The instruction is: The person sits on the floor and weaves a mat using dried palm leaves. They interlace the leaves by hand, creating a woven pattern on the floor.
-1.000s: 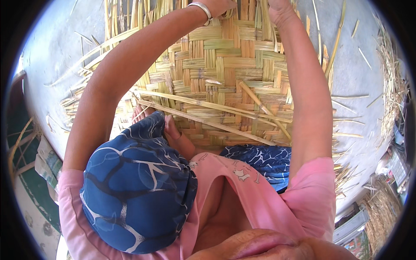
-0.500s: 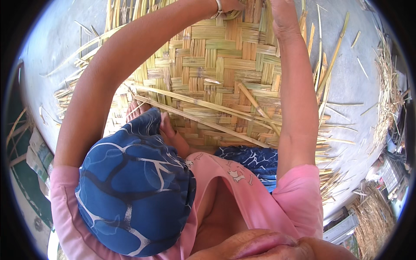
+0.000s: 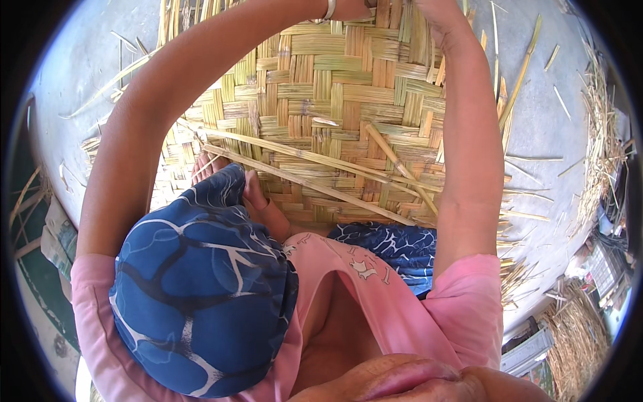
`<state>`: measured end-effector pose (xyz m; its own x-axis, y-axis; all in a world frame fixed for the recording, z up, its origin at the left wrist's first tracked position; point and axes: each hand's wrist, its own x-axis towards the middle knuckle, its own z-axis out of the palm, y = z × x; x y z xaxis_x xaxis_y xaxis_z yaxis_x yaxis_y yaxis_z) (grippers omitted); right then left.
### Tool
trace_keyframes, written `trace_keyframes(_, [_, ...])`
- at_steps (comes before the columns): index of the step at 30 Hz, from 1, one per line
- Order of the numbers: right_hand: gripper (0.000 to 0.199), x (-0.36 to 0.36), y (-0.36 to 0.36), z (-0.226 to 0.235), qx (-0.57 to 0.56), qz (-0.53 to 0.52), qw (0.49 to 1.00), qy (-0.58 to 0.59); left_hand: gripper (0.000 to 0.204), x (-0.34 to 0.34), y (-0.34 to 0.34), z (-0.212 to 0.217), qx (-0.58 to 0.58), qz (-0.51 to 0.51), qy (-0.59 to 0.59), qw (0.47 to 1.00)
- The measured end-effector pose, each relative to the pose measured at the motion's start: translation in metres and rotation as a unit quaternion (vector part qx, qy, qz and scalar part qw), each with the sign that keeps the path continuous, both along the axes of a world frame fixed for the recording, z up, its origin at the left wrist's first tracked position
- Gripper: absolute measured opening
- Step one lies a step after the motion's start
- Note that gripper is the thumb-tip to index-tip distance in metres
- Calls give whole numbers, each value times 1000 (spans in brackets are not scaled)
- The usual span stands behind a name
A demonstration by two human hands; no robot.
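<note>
Reaching over woven bamboo mat (image 3: 348, 127), left hand (image 3: 348, 8), right hand (image 3: 439, 10) — both cropped, grip unclear

1. The left hand (image 3: 348, 7) is getting cut off by the top edge; only its wrist part with the bangle (image 3: 328, 10) is showing, so the fingers are not visible
2. The right hand (image 3: 435, 8) is also leaving the picture at the top edge
3. The woven mat (image 3: 348, 100) is running out of view at the top, and the knee in blue cloth (image 3: 201, 295) is hiding its near part
</note>
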<state>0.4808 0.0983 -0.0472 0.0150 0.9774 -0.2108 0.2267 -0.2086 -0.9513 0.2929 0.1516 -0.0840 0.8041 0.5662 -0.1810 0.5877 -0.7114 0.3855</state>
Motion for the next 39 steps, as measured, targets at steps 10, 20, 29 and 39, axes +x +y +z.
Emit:
trace_keyframes(10, [42, 2, -21, -6, -22, 72, 984, -162, 51, -42, -101, -7, 111, 136, -92, 980])
trace_keyframes(20, [47, -19, -39, -4, -28, 27, 941, -337, 51, -34, -103, -7, 179, 39, 38, 982])
trace_keyframes(29, [49, -60, -89, -22, 322, -70, 802, -499, 47, -64, -132, -7, 239, 11, -11, 971])
trace_keyframes(39, [70, -159, -105, -32, 93, 133, 834, -527, 31, -243, -158, 7, -58, 403, -311, 859])
